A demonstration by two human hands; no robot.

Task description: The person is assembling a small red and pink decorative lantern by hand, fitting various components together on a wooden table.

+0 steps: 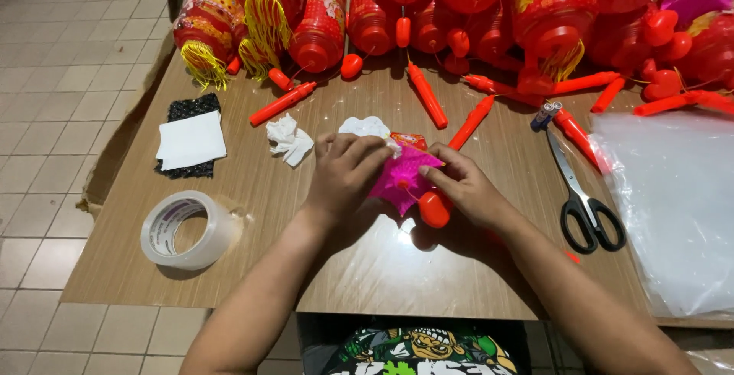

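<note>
Both hands met at the middle of a brown wooden surface (252, 184). The left hand (345, 174) and right hand (463, 185) had their fingers curled closed around a small bright pink paper lantern (401, 176) with a round red plastic base (434, 208). Black-handled scissors (585, 203) lay to the right, a clear tape roll (186, 230) to the left, and red lanterns with yellow tassels (264, 16) lined the far edge.

We see the tape roll (189, 230) at the table's (382, 268) left, scissors (585, 203) at right beside the plastic bag (673, 207), lanterns (459, 8) along the far edge, and crumpled paper (290, 139) between.
</note>
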